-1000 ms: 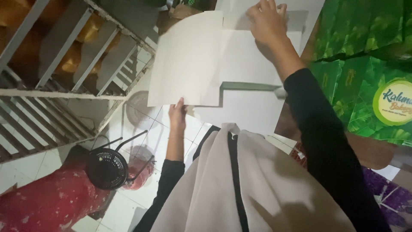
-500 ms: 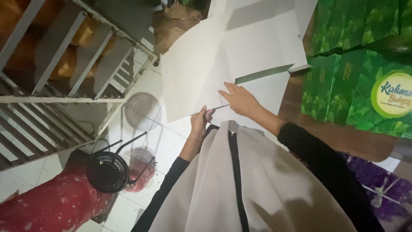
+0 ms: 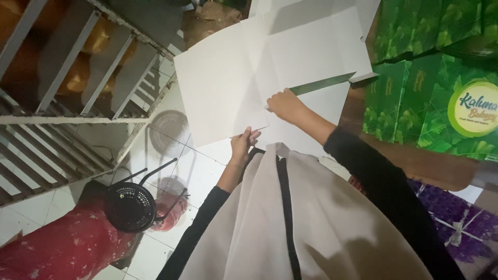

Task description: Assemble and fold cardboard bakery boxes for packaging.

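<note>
Head view, looking straight down. Centre and upper centre of the frame: a flat white cardboard box blank (image 3: pixel 290 67), unfolded, with creases and a green inner strip showing at centre right. Left hand (image 3: pixel 244 142), just below centre, pinching the lower edge of the left-hand panel, fingers closed on the card. Right hand (image 3: pixel 286 106), slightly above and to the right, curled and pressed against the sheet near its middle fold; impossible to tell whether anything is gripped between its fingers. Both forearms in dark sleeves, rising from a pale grey garment (image 3: pixel 311 223) with a dark stripe that fills the lower centre.

Right side of the frame: a stack of green leaf-printed boxes (image 3: pixel 430 78) with a round label, sitting on a brown worktop (image 3: pixel 415 161). Lower right corner: purple patterned packaging (image 3: pixel 456 223).

Upper left: a metal rack (image 3: pixel 62 88) with pale bars, orange-brown shapes dim behind them. Lower left: white tiled floor (image 3: pixel 192 171), a small black fan (image 3: pixel 129 207) lying on it, and a red speckled cloth (image 3: pixel 62 249) in the corner.
</note>
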